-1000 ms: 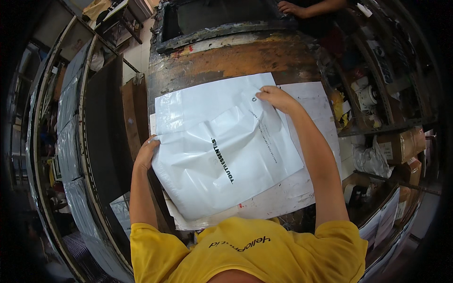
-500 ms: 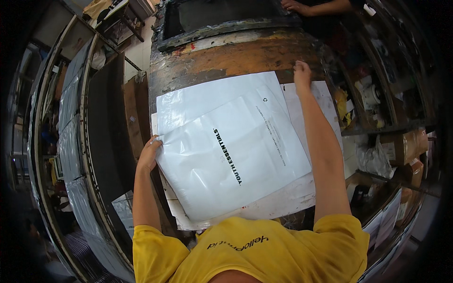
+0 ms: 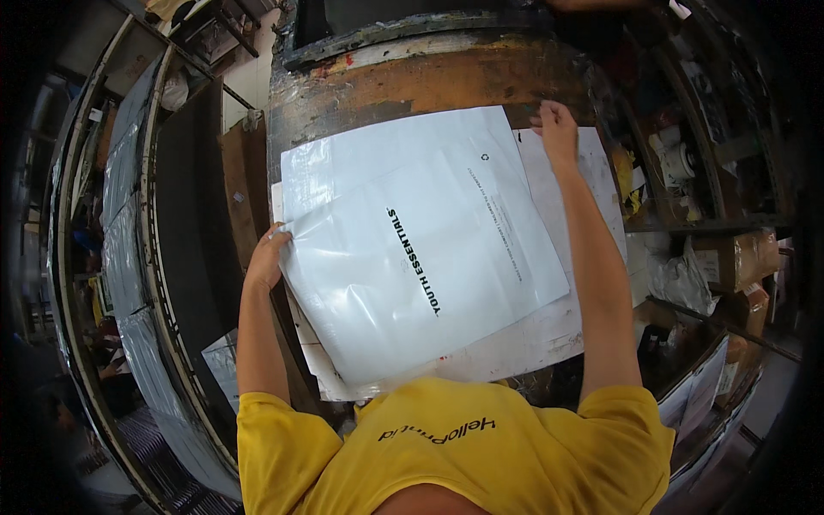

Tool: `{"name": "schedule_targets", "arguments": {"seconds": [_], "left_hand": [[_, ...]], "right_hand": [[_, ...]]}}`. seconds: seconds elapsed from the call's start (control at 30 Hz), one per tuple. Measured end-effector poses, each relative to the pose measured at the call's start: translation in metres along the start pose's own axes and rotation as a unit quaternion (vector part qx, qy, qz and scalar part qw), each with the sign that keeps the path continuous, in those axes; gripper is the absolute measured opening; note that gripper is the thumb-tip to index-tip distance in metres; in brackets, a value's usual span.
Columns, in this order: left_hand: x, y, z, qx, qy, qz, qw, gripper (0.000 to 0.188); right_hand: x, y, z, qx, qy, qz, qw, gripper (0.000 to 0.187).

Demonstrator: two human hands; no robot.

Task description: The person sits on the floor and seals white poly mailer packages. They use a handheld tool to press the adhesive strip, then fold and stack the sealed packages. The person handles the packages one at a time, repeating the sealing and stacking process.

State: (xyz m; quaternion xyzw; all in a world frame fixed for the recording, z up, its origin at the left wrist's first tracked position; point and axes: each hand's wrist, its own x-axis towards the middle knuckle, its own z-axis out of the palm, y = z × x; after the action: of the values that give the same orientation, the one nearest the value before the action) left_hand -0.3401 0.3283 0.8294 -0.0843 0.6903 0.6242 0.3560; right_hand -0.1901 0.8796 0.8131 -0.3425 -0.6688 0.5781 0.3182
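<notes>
A white plastic mailer bag [image 3: 369, 266] with black printing lies aslant on another white plastic sheet [image 3: 412, 129], which shows beyond it on the far side. At the bag's left edge my left hand [image 3: 269, 253] is closed, pinching the plastic between thumb and fingers. The plastic is creased beside that grip. Past the far right corner of the sheets, my right hand [image 3: 558, 133] hovers with loosely bent fingers apart, and nothing shows in it. Beneath the bag lies a pale board [image 3: 592, 223] with ink smudges.
The brown, ink-stained worktable [image 3: 429, 90] has a dark printing frame [image 3: 403, 43] across its far end. Racks with grey wrapped panels [image 3: 129, 249] stand on the left. To the right are shelves, a cardboard box [image 3: 740, 260] and clear plastic wrapping [image 3: 682, 283]. Another person's arm [image 3: 596, 4] shows at the top.
My view has tilted, so the table sits higher in the picture. My right hand has loosened its fingers. My left hand keeps its hold on the bag's edge.
</notes>
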Motion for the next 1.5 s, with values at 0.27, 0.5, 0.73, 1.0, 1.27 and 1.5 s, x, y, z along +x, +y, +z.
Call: {"name": "schedule_targets", "arguments": {"seconds": [0.27, 0.5, 0.73, 1.0, 1.27, 1.5], "left_hand": [[0.007, 0.004, 0.002, 0.022, -0.038, 0.01, 0.999, 0.048], [-0.004, 0.019, 0.025, 0.045, -0.01, 0.027, 0.999, 0.046], [-0.022, 0.01, 0.015, 0.078, -0.026, 0.094, 0.992, 0.051], [-0.038, -0.022, 0.003, 0.102, 0.043, 0.127, 0.986, 0.032], [-0.006, 0.039, 0.023, 0.154, 0.052, 0.268, 0.95, 0.03], [0.055, 0.073, 0.037, 0.206, 0.11, 0.179, 0.956, 0.049]], "right_hand": [[-0.143, -0.051, -0.061, -0.446, -0.205, 0.029, 0.871, 0.063], [-0.166, -0.044, -0.062, -0.491, -0.182, 0.0, 0.852, 0.058], [-0.175, -0.032, -0.074, -0.386, -0.167, 0.007, 0.907, 0.036], [-0.188, -0.042, -0.079, -0.278, -0.16, 0.075, 0.944, 0.022], [-0.169, -0.061, -0.09, -0.187, -0.106, 0.019, 0.976, 0.023], [-0.133, 0.003, -0.074, -0.132, -0.092, 0.081, 0.984, 0.024]]}}
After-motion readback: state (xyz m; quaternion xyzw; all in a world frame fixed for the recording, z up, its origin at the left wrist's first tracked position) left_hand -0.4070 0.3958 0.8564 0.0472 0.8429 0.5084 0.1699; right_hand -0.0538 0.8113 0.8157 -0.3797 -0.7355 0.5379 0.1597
